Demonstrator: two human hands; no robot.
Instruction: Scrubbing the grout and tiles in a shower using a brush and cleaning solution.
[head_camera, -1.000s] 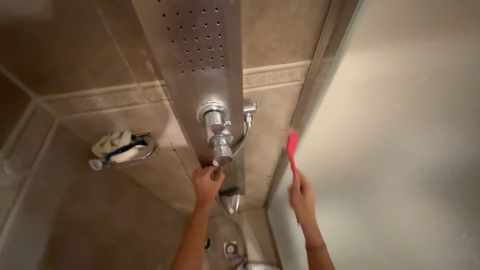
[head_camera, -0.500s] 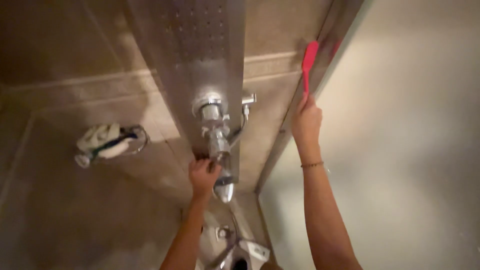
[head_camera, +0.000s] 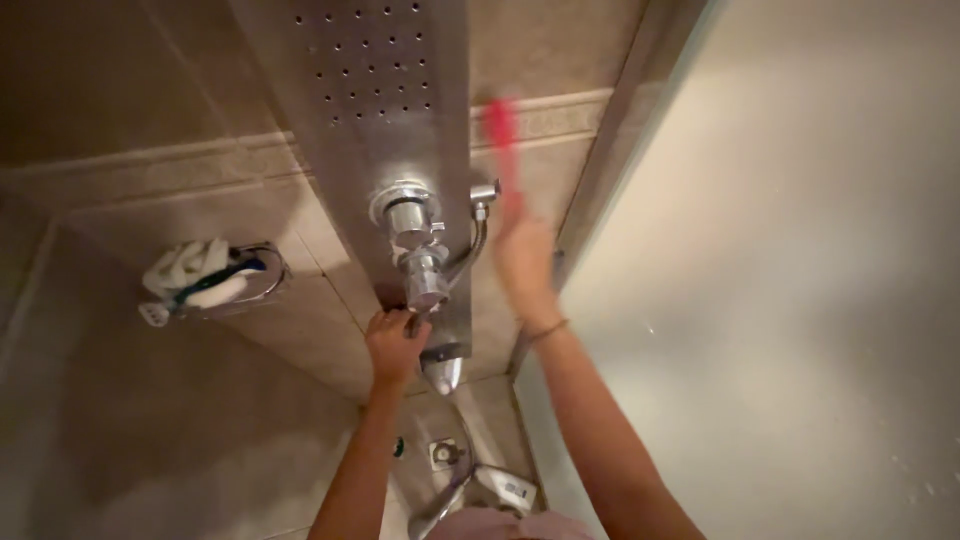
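The right hand (head_camera: 524, 262) is raised against the tiled wall (head_camera: 180, 200) just right of the steel shower panel (head_camera: 390, 150); it is blurred, but its fingers are closed round the lower end of a red brush (head_camera: 500, 135), whose long axis runs close to vertical, leaning slightly to the left as it rises; the free end points upward and lies over the pale decorative border strip (head_camera: 560, 115) of the tiles, just beside the panel's right edge; whether the brush touches the wall cannot be told through the blur; a thin bracelet (head_camera: 548, 330) circles the right wrist. The left hand (head_camera: 393, 343) reaches up to the bottom of the panel and its fingers are curled tightly round the small lever below the lower chrome control knob (head_camera: 425, 285); a second, larger chrome knob (head_camera: 405, 212) sits above it; a chrome hose fitting (head_camera: 482, 195) juts from the panel's right side, with its hose curving down behind the knobs; a chrome spout (head_camera: 441, 372) hangs under the panel, just beside the left hand. To the left, well apart from both hands, a wire soap basket (head_camera: 262, 283) on the wall holds crumpled white items (head_camera: 190, 272); to the right stands a frosted glass screen (head_camera: 800, 300) in a metal frame (head_camera: 600, 200).
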